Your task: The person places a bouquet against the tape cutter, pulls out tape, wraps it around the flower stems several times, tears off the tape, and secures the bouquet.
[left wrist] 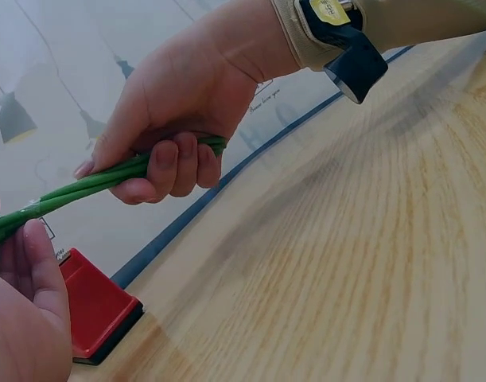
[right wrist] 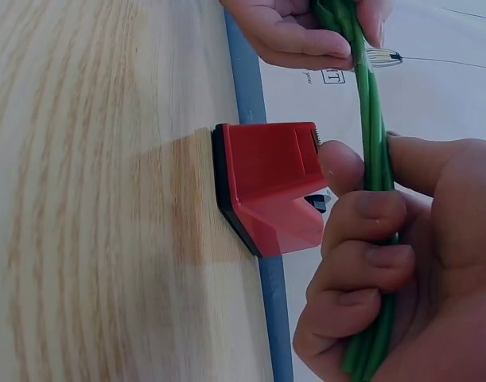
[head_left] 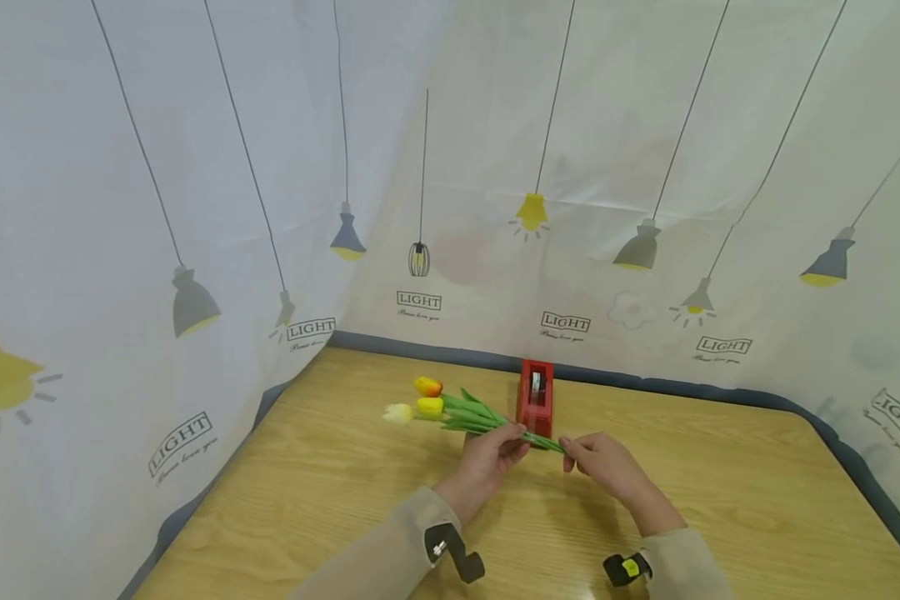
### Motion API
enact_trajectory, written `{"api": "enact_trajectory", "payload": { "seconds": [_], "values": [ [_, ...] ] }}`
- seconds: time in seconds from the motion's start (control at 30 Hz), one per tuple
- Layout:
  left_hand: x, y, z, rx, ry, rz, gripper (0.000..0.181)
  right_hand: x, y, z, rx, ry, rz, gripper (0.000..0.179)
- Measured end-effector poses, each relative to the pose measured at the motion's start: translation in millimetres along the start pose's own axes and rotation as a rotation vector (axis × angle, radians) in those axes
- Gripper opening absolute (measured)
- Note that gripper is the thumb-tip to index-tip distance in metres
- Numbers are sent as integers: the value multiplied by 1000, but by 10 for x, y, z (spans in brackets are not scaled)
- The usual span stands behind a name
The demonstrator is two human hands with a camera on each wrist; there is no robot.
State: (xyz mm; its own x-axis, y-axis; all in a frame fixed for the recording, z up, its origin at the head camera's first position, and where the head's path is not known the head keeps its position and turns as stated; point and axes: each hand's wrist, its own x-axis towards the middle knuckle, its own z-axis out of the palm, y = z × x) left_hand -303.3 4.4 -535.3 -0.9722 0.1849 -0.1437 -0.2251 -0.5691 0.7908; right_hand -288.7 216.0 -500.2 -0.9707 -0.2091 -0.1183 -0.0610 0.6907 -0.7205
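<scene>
Tulips (head_left: 471,407), three of them, stretch sideways above the table (head_left: 330,467). Their yellow, white and orange heads (head_left: 430,407) point left and a bit away from me; their stem ends (right wrist: 366,360) point right. My left grip (head_left: 487,460) pinches the stems partway along, and my right grip (head_left: 609,467) curls round them near the ends, by the red tape dispenser (head_left: 544,408). On the cloth (head_left: 480,150) behind, little boxes (head_left: 566,322) say "LIGHT", with curly words ending "love you" below.
</scene>
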Motion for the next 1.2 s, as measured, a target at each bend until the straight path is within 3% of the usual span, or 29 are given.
{"api": "enact_trajectory", "payload": {
  "seconds": [0.3, 0.57, 0.73, 0.87, 1.03, 1.2],
  "values": [
    [6, 18, -17, -22, -65, 24, 8, -5, -11, -13, 26, 14, -36, 38],
    [9, 8, -22, -20, 0, 17, 1, 0, 10, -14, -1, 44, -83, 34],
    [15, -2, -21, 2, 32, 26, 7, 6, 33, -16, 13, 39, -107, 30],
    [30, -15, -23, 29, 20, 37, 14, 19, 54, -17, 22, 7, -90, 29],
    [49, -32, -31, 56, 7, 31, 14, 5, 53, -26, -75, -42, -119, 35],
    [45, -30, -22, 53, 6, 36, 14, 2, 74, -7, 38, -131, -110, 47]
  ]
}}
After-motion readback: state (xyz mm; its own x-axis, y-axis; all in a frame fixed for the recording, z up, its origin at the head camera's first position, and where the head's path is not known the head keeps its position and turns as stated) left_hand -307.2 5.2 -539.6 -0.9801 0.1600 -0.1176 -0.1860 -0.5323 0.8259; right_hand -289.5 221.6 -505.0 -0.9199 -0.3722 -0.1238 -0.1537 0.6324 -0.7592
